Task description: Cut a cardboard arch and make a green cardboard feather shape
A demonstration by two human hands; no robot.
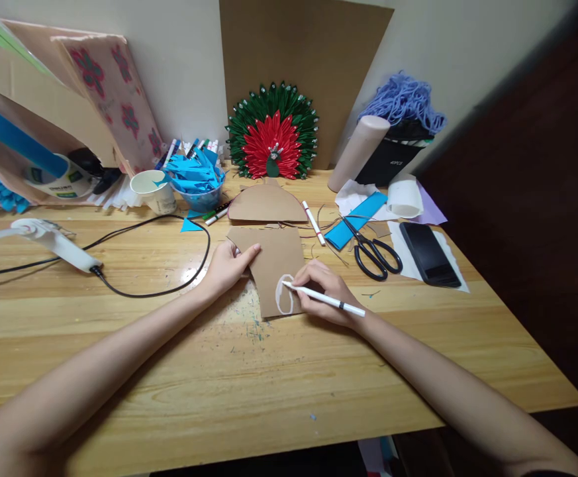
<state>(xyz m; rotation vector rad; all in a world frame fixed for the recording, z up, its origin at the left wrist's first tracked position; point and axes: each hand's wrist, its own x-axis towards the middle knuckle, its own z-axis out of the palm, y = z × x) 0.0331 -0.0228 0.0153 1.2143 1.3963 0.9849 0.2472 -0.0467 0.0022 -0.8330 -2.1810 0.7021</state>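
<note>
A piece of brown cardboard (279, 255) lies in the middle of the table. My left hand (226, 265) grips its left edge, thumb on top and fingers underneath. On the lower right of the cardboard is a pale, rounded outline shape (279, 301); whether it is drawn or a paper cutout I cannot tell. My right hand (326, 291) is closed around a white marker (336, 303) with a black band, its tip at this shape. Just beyond lies a half-round cardboard piece (269, 204) with a dark line along its curved edge.
Black-handled scissors (375, 255), a phone (428, 255) and a blue strip (353, 222) lie to the right. A corded glue gun (55, 245) is at left. Behind stand a tub of blue scraps (196, 182), a paper cup (153, 192) and a green-and-red peacock craft (273, 132).
</note>
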